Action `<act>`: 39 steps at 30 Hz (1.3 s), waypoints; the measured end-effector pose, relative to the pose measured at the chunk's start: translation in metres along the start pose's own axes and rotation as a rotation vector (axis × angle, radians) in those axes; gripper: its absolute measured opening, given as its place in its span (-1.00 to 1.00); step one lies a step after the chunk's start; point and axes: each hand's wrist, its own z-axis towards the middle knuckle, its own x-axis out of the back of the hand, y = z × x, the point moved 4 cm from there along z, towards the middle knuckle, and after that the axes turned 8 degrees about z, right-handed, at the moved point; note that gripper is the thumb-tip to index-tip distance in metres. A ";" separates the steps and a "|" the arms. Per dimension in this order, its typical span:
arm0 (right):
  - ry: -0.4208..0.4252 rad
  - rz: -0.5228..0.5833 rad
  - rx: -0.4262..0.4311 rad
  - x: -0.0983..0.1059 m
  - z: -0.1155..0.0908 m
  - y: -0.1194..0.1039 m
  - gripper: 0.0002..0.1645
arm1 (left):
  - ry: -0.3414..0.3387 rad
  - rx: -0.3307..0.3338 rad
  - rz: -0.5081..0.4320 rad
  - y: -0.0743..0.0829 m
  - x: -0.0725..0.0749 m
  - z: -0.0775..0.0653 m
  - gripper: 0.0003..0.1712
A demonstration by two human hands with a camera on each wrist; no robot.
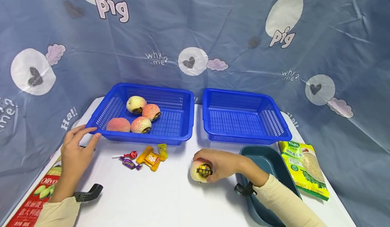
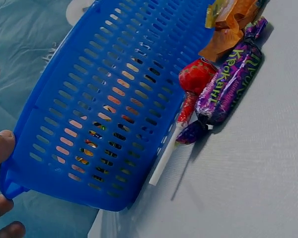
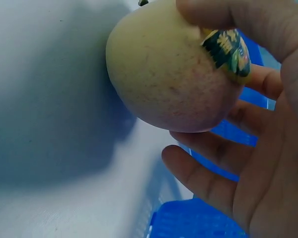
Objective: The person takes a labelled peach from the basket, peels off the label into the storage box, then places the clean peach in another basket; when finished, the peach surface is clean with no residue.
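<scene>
My right hand (image 1: pixel 220 164) holds a pale yellow peach (image 3: pixel 164 74) with pink blush and a black-and-gold label, low over the white table. Its thumb and fingers curve around the fruit's sides. At the near left corner of the left blue basket (image 1: pixel 164 139), my left hand (image 1: pixel 76 152) pinches the rim between thumb and fingers. Inside that basket lie several more peaches (image 1: pixel 118 124), grouped toward its left side. Just in front of it are a red lollipop (image 2: pixel 196 77), a purple-wrapped candy (image 2: pixel 228 87) and orange-wrapped sweets (image 1: pixel 152 158).
A second blue basket (image 1: pixel 243 138), with nothing in it, stands at the back right. Under my right forearm sits a dark teal bin (image 1: pixel 265 152). To its right lies a yellow Knorr packet (image 1: pixel 304 167); a red Olivo package (image 1: pixel 39 193) lies at the left edge.
</scene>
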 end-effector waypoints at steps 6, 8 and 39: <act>0.082 -0.064 -0.121 0.007 -0.013 -0.004 -0.11 | 0.030 -0.056 0.053 0.007 -0.002 -0.002 -0.62; 0.131 -0.106 -0.182 0.010 -0.017 -0.004 -0.16 | 0.041 -0.126 0.079 0.022 -0.004 -0.006 -0.55; 0.407 0.280 -0.293 0.005 -0.020 0.013 -0.86 | -0.958 -0.298 -0.549 0.186 -0.174 -0.130 -0.09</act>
